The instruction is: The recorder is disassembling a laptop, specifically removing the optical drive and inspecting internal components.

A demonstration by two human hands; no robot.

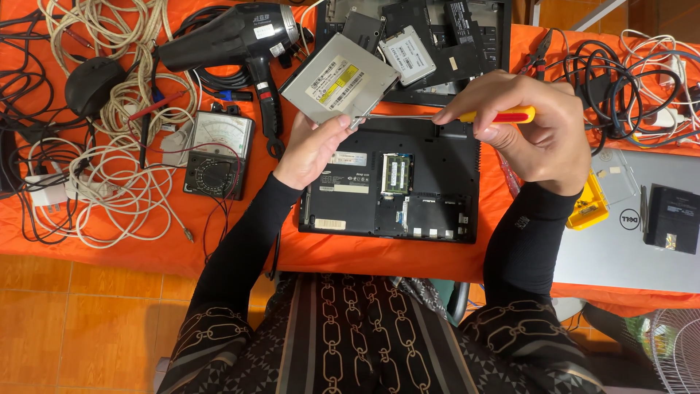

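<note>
Orange worktop [146,248] carries open laptop base [437,182], underside up. Above it, left hand [310,149] grips silver optical drive [339,79], tilted for access; right hand [536,128] pinches yellow-red screwdriver [503,114], tip at drive edge.

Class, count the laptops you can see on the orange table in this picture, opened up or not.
2. A black opened laptop lies bottom-up in the middle below the hands; a closed silver laptop sits at the right edge. Others may be hidden.

Your right hand [536,131] hides most of the screwdriver [503,115] handle, its tip at the optical drive [339,79] is too small to tell, and the fan [674,350] is cut off.
</note>
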